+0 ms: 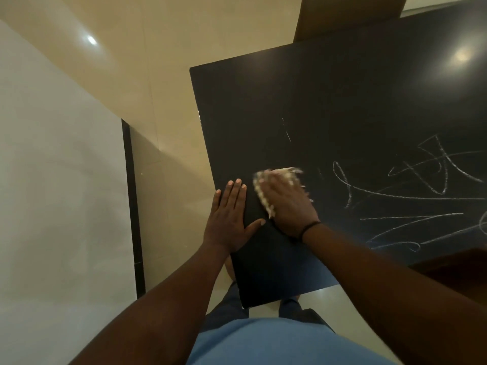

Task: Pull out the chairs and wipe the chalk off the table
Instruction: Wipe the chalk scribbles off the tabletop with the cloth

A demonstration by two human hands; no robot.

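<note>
The black table (303, 101) fills the right half of the view. White chalk scribbles (411, 196) cover its right part, and a short faint chalk line (287, 133) lies near the middle. My right hand (287, 204) presses a pale cloth (261, 191) flat on the tabletop, blurred by motion, just left of the scribbles. My left hand (229, 217) lies flat with spread fingers on the table's left edge, holding nothing. A brown chair back (342, 14) stands at the table's far side, and a dark chair part (453, 264) shows at the near right edge.
A beige tiled floor (158, 75) lies to the left of the table. A white wall (52, 180) with a dark skirting strip (133, 206) runs along the left. My legs and blue shirt are at the bottom, against the table's near corner.
</note>
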